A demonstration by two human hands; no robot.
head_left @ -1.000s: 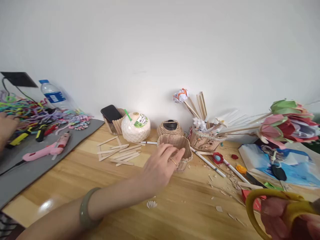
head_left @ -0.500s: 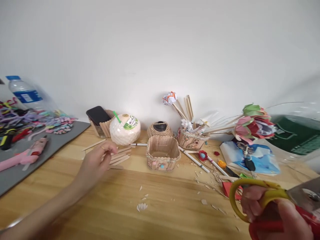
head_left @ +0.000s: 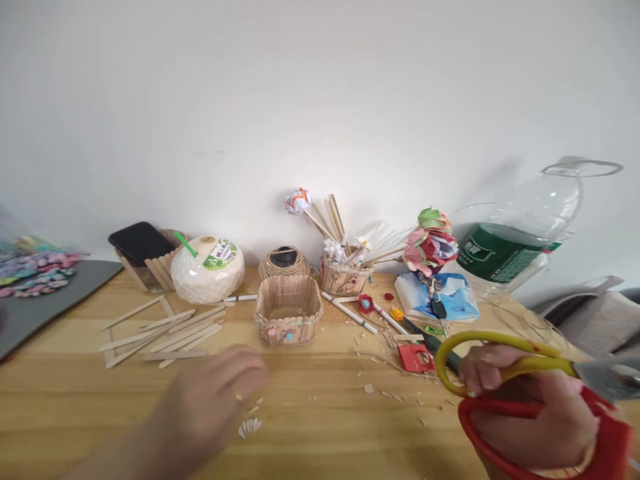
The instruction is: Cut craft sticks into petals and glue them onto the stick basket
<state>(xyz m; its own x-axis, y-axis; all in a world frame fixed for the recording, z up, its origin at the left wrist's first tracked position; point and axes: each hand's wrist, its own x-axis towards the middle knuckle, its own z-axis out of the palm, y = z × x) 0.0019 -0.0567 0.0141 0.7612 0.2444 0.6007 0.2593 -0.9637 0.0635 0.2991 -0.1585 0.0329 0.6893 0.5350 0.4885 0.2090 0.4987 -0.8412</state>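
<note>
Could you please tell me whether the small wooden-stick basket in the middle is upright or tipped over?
Upright: the basket stands on the table with its open mouth facing up.

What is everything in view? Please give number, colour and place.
Table: one, brown, below
Craft strands: several, multicoloured, left edge
Phone: one, black, back left
Coconut: one, white, beside phone
Loose sticks: several, tan, near coconut
Twine: one roll, tan, back centre
Baskets: two, tan, centre and behind
Paper flowers: several, multicoloured, back right
Markers: several, white, near baskets
Packet: one, blue and white, right
Bottle: one, clear and green, far right
Scissors: one, red and yellow, right
Left hand: one, bare, over table
Right hand: one, bare, in scissors
</note>
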